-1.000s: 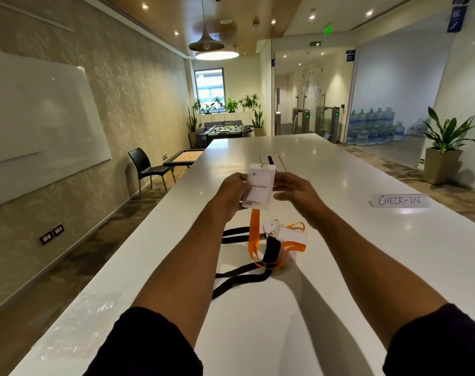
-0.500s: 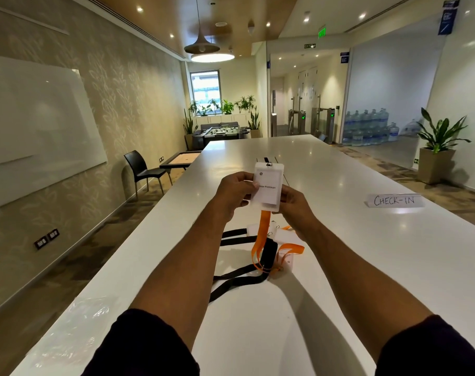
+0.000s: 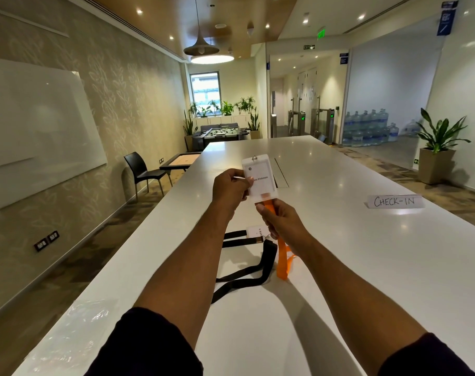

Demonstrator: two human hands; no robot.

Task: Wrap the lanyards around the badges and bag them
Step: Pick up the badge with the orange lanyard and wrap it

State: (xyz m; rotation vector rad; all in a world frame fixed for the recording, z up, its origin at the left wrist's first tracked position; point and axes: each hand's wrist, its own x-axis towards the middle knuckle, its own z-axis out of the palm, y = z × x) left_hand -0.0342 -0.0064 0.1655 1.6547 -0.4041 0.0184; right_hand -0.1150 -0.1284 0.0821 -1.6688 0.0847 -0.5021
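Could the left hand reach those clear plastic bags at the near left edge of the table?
Probably yes, but not yet: the left hand holds the badge. The plastic bags lie on that arm's side, with bare table between and nothing in the way.

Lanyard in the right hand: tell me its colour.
Orange. The lanyard hangs from the right hand, seen clearly in the head view.
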